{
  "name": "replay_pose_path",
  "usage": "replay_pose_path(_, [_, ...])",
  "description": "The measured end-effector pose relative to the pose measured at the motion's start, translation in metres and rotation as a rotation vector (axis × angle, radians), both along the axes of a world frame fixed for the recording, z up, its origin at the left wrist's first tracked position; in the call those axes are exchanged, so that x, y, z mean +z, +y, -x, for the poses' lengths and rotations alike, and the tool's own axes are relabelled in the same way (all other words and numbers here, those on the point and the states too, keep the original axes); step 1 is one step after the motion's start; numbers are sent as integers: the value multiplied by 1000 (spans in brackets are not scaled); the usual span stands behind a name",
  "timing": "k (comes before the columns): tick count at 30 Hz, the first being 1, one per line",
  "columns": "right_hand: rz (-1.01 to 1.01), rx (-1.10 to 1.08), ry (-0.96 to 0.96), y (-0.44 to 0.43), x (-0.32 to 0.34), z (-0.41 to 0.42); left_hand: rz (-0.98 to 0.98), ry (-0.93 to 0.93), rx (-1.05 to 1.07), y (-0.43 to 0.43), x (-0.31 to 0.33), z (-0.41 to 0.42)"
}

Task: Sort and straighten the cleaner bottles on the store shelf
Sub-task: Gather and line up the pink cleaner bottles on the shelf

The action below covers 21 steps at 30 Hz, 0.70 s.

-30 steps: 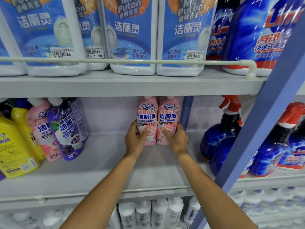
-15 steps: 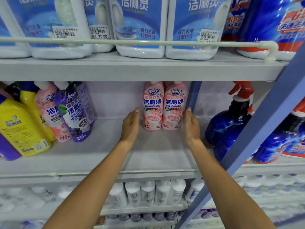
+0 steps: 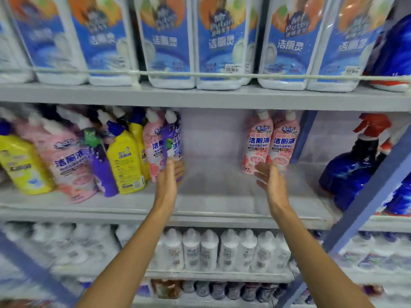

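Two pink cleaner bottles (image 3: 270, 143) stand upright side by side at the back of the middle shelf (image 3: 218, 203). My right hand (image 3: 269, 181) hovers open just in front of them, fingers straight and holding nothing. My left hand (image 3: 170, 176) is open at the foot of a purple bottle (image 3: 172, 136) and a pink bottle (image 3: 153, 147) at the right end of a mixed, leaning group. That group holds yellow bottles (image 3: 124, 161), a large pink bottle (image 3: 69, 163) and another purple one (image 3: 100, 165). The view is blurred.
White-and-blue cleaner jugs (image 3: 220, 43) fill the top shelf behind a rail (image 3: 200, 73). Dark blue spray bottles with red triggers (image 3: 355, 165) stand at the right. A blue upright (image 3: 373, 192) slants across the right side. White bottles (image 3: 209, 250) line the lower shelf.
Both hands have left the two pink bottles. My left hand moved left to the purple bottle in the mixed group; my right hand drew back slightly. The camera swung left.
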State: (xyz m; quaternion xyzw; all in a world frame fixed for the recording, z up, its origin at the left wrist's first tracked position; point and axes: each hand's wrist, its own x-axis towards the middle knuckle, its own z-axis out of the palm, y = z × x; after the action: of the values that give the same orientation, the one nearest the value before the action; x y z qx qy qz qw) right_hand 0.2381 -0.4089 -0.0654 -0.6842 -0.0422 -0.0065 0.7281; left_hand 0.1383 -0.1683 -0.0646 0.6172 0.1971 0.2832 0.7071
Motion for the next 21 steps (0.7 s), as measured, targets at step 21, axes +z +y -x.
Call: replay_pose_path(21, [45, 215, -229, 269, 57, 99, -318, -21, 457, 226, 52, 169])
